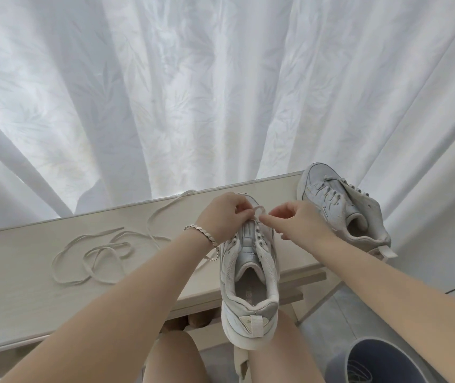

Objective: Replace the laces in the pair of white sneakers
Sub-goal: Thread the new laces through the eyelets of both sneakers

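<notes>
Starting at the left, I see loose lace [93, 258] coiled on the desk [22, 294], with a long strand running off toward the curtain [165, 92] — I cannot tell whether that makes one lace or two. Next comes the left hand [225, 217], a bracelet [201, 236] on its wrist and its fingers curled tight on a short loop of lace [259, 210] at the toe end of the near sneaker [248, 277]. That shoe lies toe-away on the desk, and its heel overhangs the front edge above the person's knees. The right hand [295, 222] meets the same loop, thumb and forefinger pinched on it. I judge this to be the first threading step, at the lowest eyelets, since the eyelets nearer the tongue look bare. The next move calls for feeding a tip through an eyelet and evening the two ends. Further right the second sneaker [339, 205] rests on the desk's corner, seemingly unlaced. My count is two sneakers, two hands and one blue bin [372, 360] at the lower right.
</notes>
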### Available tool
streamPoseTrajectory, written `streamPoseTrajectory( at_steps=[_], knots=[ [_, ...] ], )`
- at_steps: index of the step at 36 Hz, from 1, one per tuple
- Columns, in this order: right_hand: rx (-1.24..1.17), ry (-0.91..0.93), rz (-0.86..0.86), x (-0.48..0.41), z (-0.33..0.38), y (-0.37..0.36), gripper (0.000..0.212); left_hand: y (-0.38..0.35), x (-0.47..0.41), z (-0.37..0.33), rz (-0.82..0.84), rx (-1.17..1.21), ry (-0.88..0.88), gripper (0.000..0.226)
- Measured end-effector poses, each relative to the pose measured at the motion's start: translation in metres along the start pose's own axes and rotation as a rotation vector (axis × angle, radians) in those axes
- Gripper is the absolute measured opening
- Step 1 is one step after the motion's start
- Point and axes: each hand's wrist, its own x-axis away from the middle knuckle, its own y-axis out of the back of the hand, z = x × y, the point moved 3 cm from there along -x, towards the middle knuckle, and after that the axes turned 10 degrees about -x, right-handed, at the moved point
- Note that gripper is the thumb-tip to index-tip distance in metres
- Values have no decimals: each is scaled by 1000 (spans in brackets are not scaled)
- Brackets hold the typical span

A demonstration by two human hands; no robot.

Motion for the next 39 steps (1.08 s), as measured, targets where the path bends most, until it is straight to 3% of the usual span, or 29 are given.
streamPoseTrajectory(
  at_steps=[8, 12, 16, 20, 27, 39],
  knots=[
    [278, 40, 139, 6, -5, -7, 16, -5, 0, 4, -18, -12, 5, 11],
    [344, 60, 154, 11, -3, -9, 26, -7, -1, 6, -29, -27, 16, 12],
    [353, 17, 197, 13, 1, -10, 36, -8, -1, 6, -41, -28, 19, 11],
    [289, -33, 285, 14, 6, -12, 34, -8, 0, 6, -49, -42, 23, 11],
    [364, 86, 316, 28, 22, -8, 21, -8, 1, 3, -34, -110, 19, 11],
    [216, -19, 387, 36, 12, 11, 20, -2, 2, -1, 19, -90, -1, 10]
  ],
)
